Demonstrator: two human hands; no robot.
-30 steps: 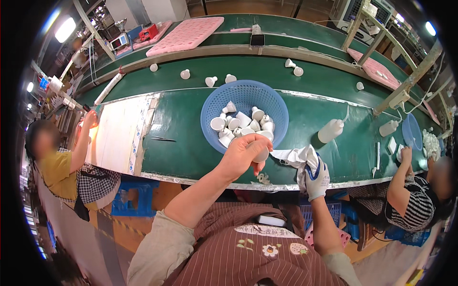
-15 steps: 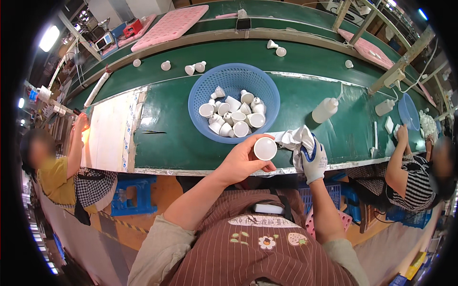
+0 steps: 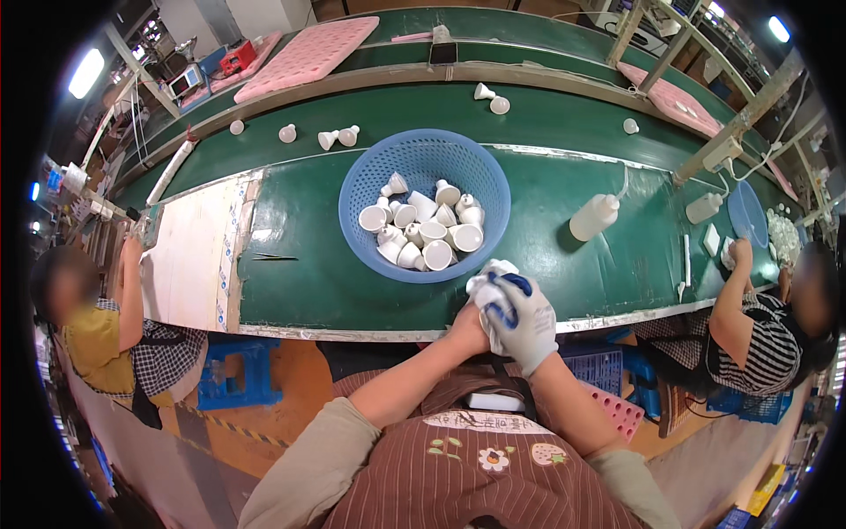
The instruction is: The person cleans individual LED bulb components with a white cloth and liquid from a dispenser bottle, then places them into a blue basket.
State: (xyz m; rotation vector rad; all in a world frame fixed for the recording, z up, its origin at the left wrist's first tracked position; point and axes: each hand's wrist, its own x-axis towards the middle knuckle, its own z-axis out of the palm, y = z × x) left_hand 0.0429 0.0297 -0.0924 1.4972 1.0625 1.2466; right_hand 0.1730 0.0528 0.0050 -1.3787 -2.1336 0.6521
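Note:
My bare left hand (image 3: 471, 328) is closed just in front of the blue basket, its fingers largely hidden. The white light bulb it held half a second ago is now covered from sight by the cloth and glove. My right hand (image 3: 529, 330), in a white glove with blue patches, clasps a crumpled white cloth (image 3: 495, 270) and presses it over the left hand's fingers. Beyond both hands stands the blue perforated basket (image 3: 374, 161), holding several white bulbs (image 3: 438, 255) with round, pale faces.
Tweezers (image 3: 276, 257) lie left of the basket on the green tabletop (image 3: 304, 207). A white squeeze bottle (image 3: 594, 218) stands to the right. Loose bulbs (image 3: 338, 137) rest on the far green strip. Co-workers sit at left (image 3: 97, 335) and right (image 3: 758, 331).
My right hand has brought the cloth leftward onto the bulb in my left hand, hiding it. The left hand has drawn slightly closer to me. The view has shifted a little.

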